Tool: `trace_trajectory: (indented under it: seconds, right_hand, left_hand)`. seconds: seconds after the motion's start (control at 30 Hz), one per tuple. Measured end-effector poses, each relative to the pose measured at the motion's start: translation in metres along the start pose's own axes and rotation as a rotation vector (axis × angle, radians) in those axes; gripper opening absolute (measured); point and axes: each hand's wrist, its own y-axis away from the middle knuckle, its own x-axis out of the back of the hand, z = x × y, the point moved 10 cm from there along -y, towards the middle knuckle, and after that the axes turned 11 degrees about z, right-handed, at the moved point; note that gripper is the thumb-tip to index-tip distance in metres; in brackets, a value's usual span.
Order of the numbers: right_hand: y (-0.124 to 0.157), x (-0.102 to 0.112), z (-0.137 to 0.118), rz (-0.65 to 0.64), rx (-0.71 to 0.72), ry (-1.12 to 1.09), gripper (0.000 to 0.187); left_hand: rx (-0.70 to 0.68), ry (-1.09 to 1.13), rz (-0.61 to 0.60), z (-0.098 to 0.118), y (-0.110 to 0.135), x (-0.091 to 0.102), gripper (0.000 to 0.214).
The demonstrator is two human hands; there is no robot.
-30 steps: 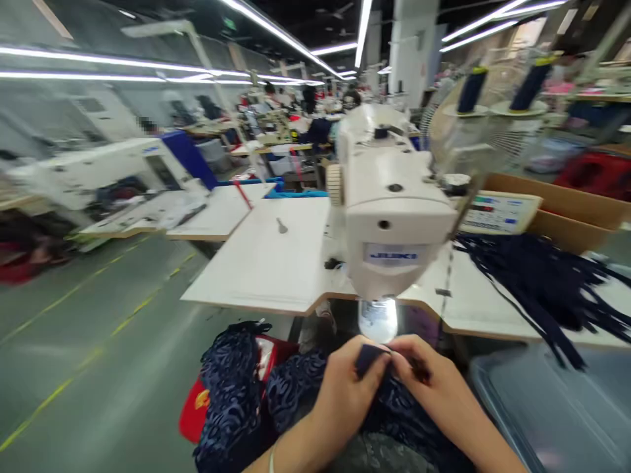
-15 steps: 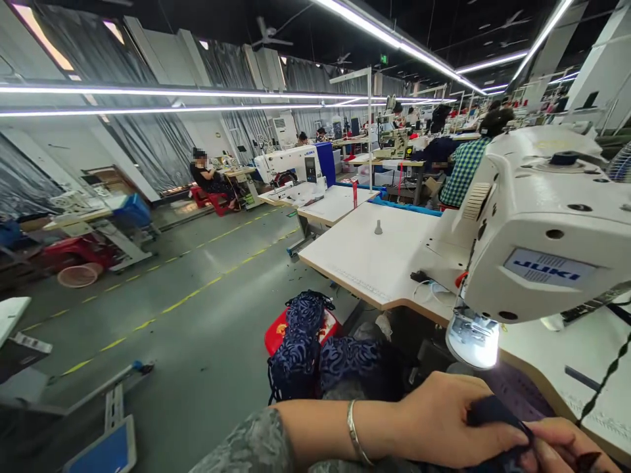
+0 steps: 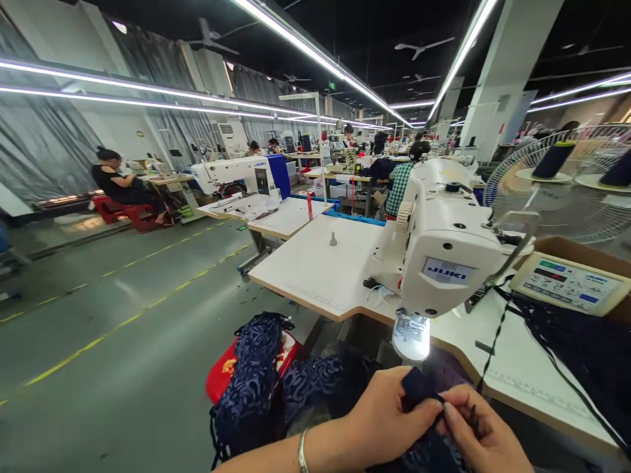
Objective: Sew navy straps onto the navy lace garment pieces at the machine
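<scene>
My left hand (image 3: 374,420), with a silver bangle at the wrist, is closed on a piece of navy fabric (image 3: 417,387) between thumb and fingers. My right hand (image 3: 488,433) pinches the same fabric at its edge, so the two thumbs almost meet. A small dark object shows at the right hand's curled fingers; its kind I cannot make out. Patterned navy cloth hangs below the hands, partly hidden by them. Just above them is the lit needle area of a white sewing machine (image 3: 438,230).
A red stool (image 3: 217,381) at the left bears patterned navy garments (image 3: 251,374). The white machine table (image 3: 310,263) extends beyond. On the right are a control panel (image 3: 572,282), dark cloth (image 3: 576,355), thread cones (image 3: 555,159) and a fan (image 3: 513,197). Other people sit at machines farther off.
My view has turned right, bringing the control panel, fan and thread cones into sight. Both hands now appear farther left in view, still gripping the navy fabric.
</scene>
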Motion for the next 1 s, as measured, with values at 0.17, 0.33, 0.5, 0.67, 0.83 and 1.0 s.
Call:
trace_trajectory:
  seconds: [0.17,0.33,0.5,0.67,0.83,1.0]
  right_hand:
    - [-0.017,-0.012,0.005,-0.053,0.016,0.013,0.037]
    - [-0.042,-0.007,0.000,-0.026,0.098,0.106,0.032]
    - [-0.057,0.011,-0.006,0.102,0.157,0.163,0.033]
    - [-0.052,-0.001,-0.018,0.054,0.210,0.379,0.021]
    - [-0.045,-0.015,-0.046,0.052,0.364,0.447,0.016]
    - [-0.040,-0.029,-0.052,0.015,0.493,0.548,0.018]
  left_hand:
    - [0.065,0.105,0.022,-0.007,-0.016,0.004,0.022]
    - [-0.008,0.042,0.080,0.000,-0.039,0.022,0.026]
    - [0.271,0.188,0.166,-0.051,-0.058,0.034,0.024]
    - [0.379,0.300,0.127,-0.069,-0.059,0.028,0.031]
    - [0.352,0.220,0.105,-0.061,-0.061,0.031,0.029]
    - [0.399,0.238,0.058,-0.069,-0.061,0.025,0.029]
